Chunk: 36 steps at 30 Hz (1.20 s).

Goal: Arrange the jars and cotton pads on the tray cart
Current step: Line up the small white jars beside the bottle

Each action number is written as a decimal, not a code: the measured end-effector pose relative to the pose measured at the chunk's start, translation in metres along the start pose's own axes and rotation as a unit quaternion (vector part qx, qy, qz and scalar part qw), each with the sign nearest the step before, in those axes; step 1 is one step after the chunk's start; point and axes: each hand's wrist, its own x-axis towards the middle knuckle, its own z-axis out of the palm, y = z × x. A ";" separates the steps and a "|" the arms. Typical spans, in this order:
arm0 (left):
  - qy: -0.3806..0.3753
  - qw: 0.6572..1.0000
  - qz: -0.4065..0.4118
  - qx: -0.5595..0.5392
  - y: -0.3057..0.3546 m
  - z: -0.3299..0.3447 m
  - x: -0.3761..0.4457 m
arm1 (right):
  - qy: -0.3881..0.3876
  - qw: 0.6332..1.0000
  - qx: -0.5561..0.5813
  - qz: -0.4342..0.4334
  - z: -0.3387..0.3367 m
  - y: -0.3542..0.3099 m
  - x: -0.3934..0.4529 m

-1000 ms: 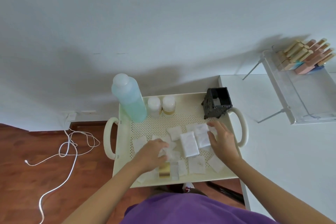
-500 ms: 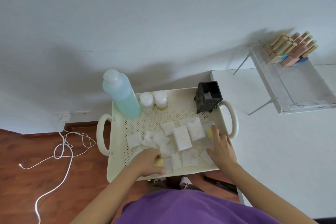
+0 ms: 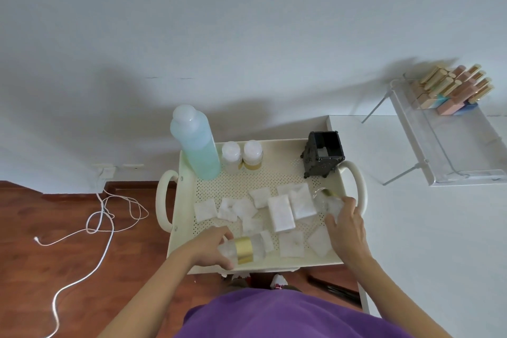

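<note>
A cream perforated tray cart [image 3: 277, 153] holds several white cotton pads [image 3: 279, 212] scattered across its middle and front. My left hand [image 3: 211, 245] grips a clear jar with a gold band [image 3: 244, 250], lying on its side at the tray's front edge. My right hand [image 3: 344, 223] is closed on a second clear jar [image 3: 326, 200] near the right handle, tilted, with its gold part showing. Two small white-capped jars [image 3: 242, 156] stand upright at the back, beside a tall blue bottle [image 3: 196, 143].
A black square holder [image 3: 323, 155] stands in the tray's back right corner. A white table [image 3: 425, 228] adjoins the cart on the right, with a clear rack [image 3: 450, 145] holding lipstick-like tubes. A white cable [image 3: 90, 222] lies on the wooden floor at left.
My left hand has taken the gold-banded jar from under the pads and drawn it to the front edge. My right hand has closed on the second jar by the right handle.
</note>
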 end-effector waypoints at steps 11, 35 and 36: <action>0.127 0.985 0.083 -0.082 0.013 -0.013 -0.041 | 0.042 0.984 -0.008 -0.174 -0.033 -0.042 -0.010; 0.403 0.910 0.088 -0.036 0.053 -0.078 0.042 | -0.145 0.956 -0.145 -0.208 0.055 -0.142 0.069; 0.405 0.909 0.092 -0.034 0.055 -0.078 0.044 | -0.148 0.956 -0.140 -0.209 0.058 -0.144 0.068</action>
